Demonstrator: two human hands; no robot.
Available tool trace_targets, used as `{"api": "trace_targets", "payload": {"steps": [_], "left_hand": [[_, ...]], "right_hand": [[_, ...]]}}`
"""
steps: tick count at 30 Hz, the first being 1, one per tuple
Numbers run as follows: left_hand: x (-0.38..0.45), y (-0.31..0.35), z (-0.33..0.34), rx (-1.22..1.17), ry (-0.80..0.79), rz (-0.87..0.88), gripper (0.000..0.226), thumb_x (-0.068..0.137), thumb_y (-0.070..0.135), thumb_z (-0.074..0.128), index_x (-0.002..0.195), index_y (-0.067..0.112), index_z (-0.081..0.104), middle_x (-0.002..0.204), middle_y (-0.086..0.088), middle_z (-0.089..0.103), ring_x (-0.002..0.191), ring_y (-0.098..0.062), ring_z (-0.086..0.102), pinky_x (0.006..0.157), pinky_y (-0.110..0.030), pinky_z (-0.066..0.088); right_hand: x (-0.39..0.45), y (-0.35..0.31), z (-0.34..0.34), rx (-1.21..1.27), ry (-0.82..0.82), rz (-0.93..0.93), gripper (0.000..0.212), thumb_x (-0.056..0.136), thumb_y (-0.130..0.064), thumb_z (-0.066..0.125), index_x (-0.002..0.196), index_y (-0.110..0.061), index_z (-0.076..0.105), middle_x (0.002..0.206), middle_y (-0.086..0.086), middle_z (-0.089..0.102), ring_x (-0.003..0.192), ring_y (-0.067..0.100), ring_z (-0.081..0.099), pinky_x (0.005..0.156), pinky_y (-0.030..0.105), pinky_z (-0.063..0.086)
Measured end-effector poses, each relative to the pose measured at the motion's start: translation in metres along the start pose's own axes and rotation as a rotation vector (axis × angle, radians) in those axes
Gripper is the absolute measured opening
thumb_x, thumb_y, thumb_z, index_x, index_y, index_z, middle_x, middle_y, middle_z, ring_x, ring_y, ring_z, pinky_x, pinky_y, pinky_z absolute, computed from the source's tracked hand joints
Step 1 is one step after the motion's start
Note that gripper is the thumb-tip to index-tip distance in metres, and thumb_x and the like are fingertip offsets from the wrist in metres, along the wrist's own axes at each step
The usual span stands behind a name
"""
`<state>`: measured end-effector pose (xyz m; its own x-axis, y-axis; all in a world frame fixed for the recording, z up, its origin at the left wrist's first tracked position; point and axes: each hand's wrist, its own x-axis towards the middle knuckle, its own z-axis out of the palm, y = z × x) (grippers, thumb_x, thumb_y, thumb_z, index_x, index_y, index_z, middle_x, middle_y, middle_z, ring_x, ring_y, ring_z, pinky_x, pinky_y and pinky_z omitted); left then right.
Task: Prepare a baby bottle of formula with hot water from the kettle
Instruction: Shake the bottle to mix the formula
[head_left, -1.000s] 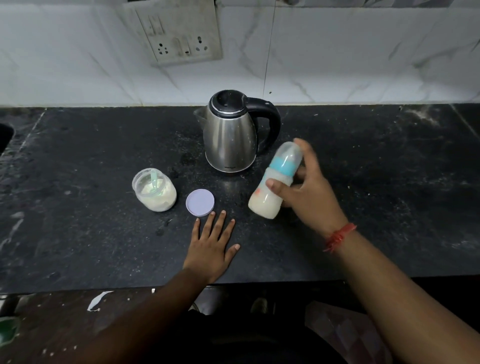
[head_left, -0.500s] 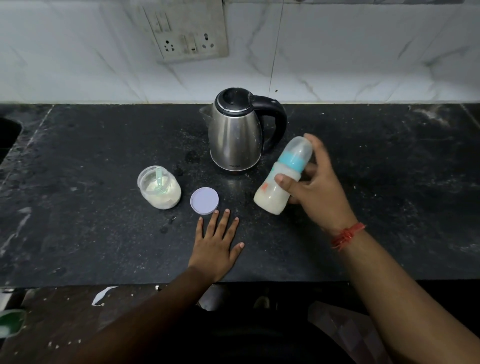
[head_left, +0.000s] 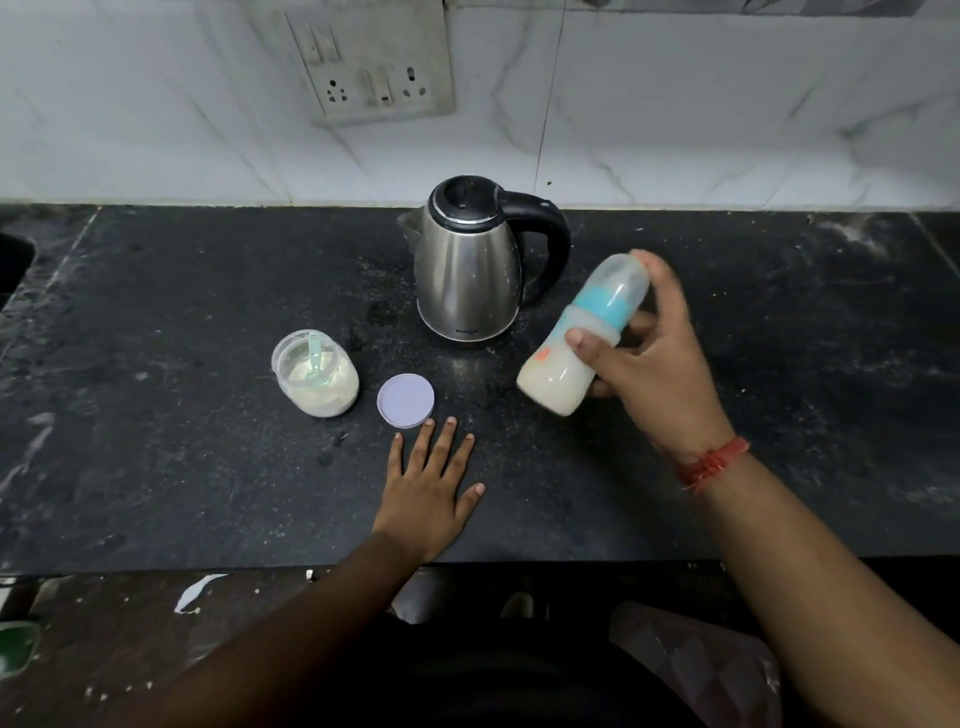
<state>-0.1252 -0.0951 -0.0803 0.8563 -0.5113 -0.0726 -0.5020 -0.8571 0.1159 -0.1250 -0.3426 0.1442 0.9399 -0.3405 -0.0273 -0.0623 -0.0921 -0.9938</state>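
My right hand (head_left: 660, 364) grips a capped baby bottle (head_left: 582, 338) with a blue collar and milky white liquid, tilted above the black counter (head_left: 156, 467) just right of the steel kettle (head_left: 467, 270). The kettle stands upright, lid down, black handle toward the bottle. An open clear jar of formula powder (head_left: 317, 374) with a pale green scoop inside sits left of the kettle. Its lilac lid (head_left: 405, 401) lies flat beside it. My left hand (head_left: 426, 488) rests flat on the counter, fingers spread, fingertips just short of the lid.
A white marble-tiled wall with a socket panel (head_left: 374, 67) rises behind the counter. The counter's front edge runs just below my left wrist. A dark sink edge (head_left: 13, 260) shows at the far left.
The bottle has shifted slightly in my right hand's grip, staying tilted beside the kettle. My left hand has stayed flat on the counter. The camera view drifted a little.
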Motion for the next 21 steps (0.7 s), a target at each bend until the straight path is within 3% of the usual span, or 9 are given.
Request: {"api": "trace_targets", "payload": {"steps": [3,6,10,13,17,20,21], "left_hand": [[0.000,0.000,0.000,0.006,0.001,0.003,0.070,0.104,0.063,0.022,0.162,0.024,0.028,0.171,-0.007,0.022,0.158,-0.033,0.018,0.124,-0.063,0.013],[0.000,0.000,-0.001,0.004,0.001,0.011,0.070,0.104,0.063,0.022,0.162,0.024,0.029,0.171,-0.007,0.022,0.158,-0.033,0.018,0.123,-0.061,0.011],[0.000,0.001,-0.003,0.011,0.011,0.005,0.070,0.103,0.063,0.024,0.161,0.024,0.031,0.171,-0.007,0.023,0.158,-0.033,0.020,0.123,-0.062,0.013],[-0.001,0.000,-0.002,0.008,0.008,0.011,0.070,0.103,0.063,0.023,0.162,0.024,0.030,0.171,-0.007,0.022,0.158,-0.033,0.019,0.123,-0.062,0.014],[0.000,-0.001,-0.001,0.010,0.008,0.006,0.070,0.104,0.063,0.023,0.162,0.024,0.029,0.171,-0.007,0.022,0.158,-0.032,0.018,0.124,-0.063,0.014],[-0.001,-0.001,0.000,0.014,0.012,0.009,0.070,0.104,0.063,0.022,0.162,0.024,0.029,0.171,-0.007,0.021,0.158,-0.032,0.018,0.123,-0.061,0.012],[-0.001,-0.001,-0.001,0.011,0.010,0.009,0.070,0.104,0.063,0.022,0.162,0.024,0.029,0.171,-0.006,0.021,0.158,-0.032,0.018,0.123,-0.061,0.012]], "right_hand": [[0.003,-0.004,-0.007,0.090,0.141,-0.004,0.072,0.093,-0.020,0.074,0.148,-0.034,0.030,0.122,0.006,0.062,0.104,0.023,0.073,0.066,0.039,0.064],[0.003,-0.006,-0.010,-0.096,-0.059,-0.018,0.079,0.087,-0.021,0.080,0.146,-0.044,0.033,0.126,0.003,0.063,0.105,0.022,0.072,0.069,0.040,0.064],[0.007,-0.009,-0.016,0.117,0.148,-0.009,0.070,0.093,-0.021,0.074,0.148,-0.031,0.032,0.122,0.008,0.063,0.106,0.024,0.073,0.067,0.042,0.063],[0.006,-0.010,-0.011,0.059,-0.026,0.026,0.075,0.090,-0.017,0.076,0.148,-0.036,0.034,0.121,0.008,0.065,0.105,0.024,0.073,0.064,0.039,0.062],[0.008,-0.015,-0.006,0.184,0.118,0.001,0.070,0.093,-0.021,0.073,0.148,-0.032,0.031,0.124,0.012,0.064,0.106,0.024,0.073,0.065,0.040,0.063],[0.008,-0.015,-0.005,0.044,-0.053,0.011,0.072,0.089,-0.022,0.078,0.144,-0.039,0.036,0.124,0.012,0.064,0.105,0.026,0.073,0.067,0.047,0.064],[0.007,-0.015,-0.005,0.081,-0.017,0.011,0.070,0.089,-0.022,0.077,0.144,-0.038,0.036,0.124,0.012,0.064,0.105,0.027,0.073,0.066,0.046,0.064]]}}
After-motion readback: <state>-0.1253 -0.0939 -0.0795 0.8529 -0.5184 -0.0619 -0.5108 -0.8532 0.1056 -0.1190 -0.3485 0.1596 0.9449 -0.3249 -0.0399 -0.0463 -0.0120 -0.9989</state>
